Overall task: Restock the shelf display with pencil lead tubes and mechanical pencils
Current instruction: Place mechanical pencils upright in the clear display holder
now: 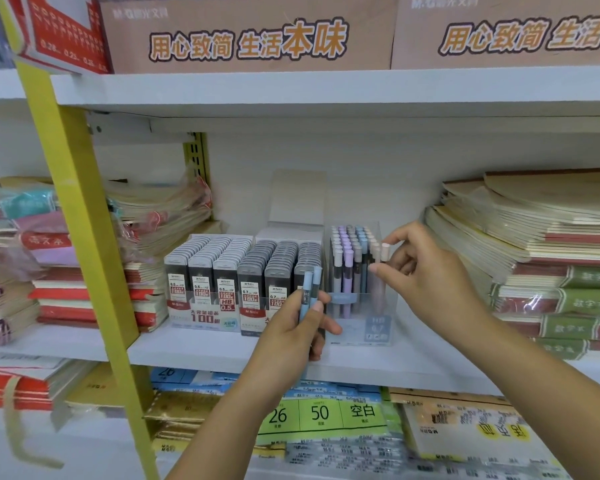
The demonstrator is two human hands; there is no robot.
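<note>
Tube (pixel 383 253) pinched by R hand (pixel 426 271) — L hand (pixel 291 336) grips blue tubes (pixel 309 285).

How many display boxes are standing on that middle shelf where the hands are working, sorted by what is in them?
Lead tube display boxes: 2
Clear mechanical pencil box: 1
Total: 3

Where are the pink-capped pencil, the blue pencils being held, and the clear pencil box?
pink-capped pencil (pixel 385 251): head view, on its pink cap.
blue pencils (pixel 308 282): head view, on one pencil's upper barrel.
clear pencil box (pixel 378 329): head view, on its front wall.
</note>
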